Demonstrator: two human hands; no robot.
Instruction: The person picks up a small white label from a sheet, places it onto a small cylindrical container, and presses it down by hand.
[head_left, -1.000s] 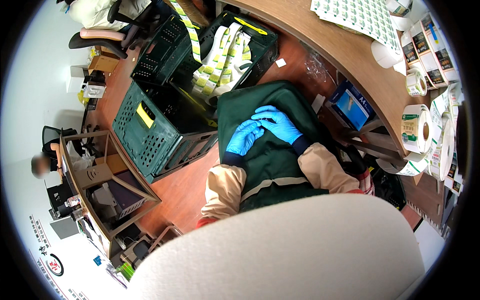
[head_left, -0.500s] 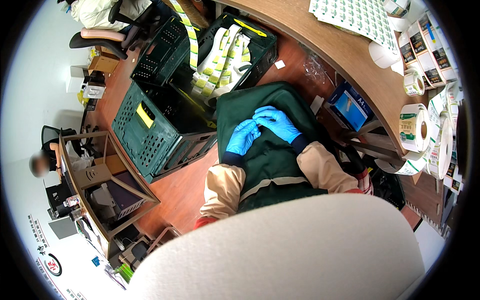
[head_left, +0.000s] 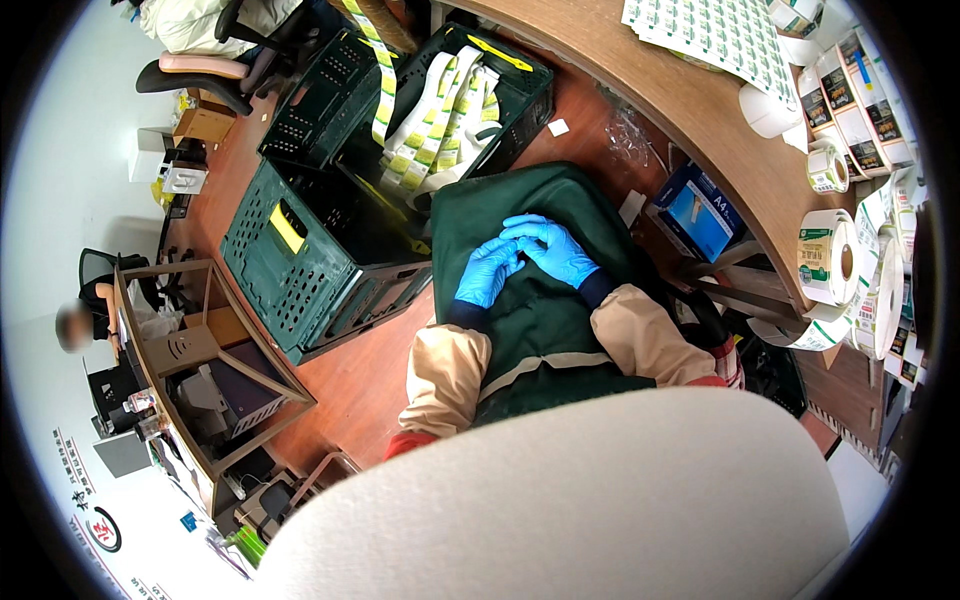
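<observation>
Both left hand (head_left: 488,274) and right hand (head_left: 553,250) curl together near the far edge of the green apron (head_left: 540,318), whether gripping I cannot tell; a light, steady touch suits.

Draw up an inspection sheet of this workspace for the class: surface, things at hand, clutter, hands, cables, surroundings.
Surface: dark green cloth over the lap, beneath both hands.
Things at hand: anything between the fingertips is too small to tell; label strips heaped in a green crate.
Clutter: paper scrap and clear plastic on the floor.
Hands: left hand and right hand, blue-gloved, fingers together.
Cables: none clearly made out.
Surroundings: wooden desk and label rolls at right; another person far left.
</observation>
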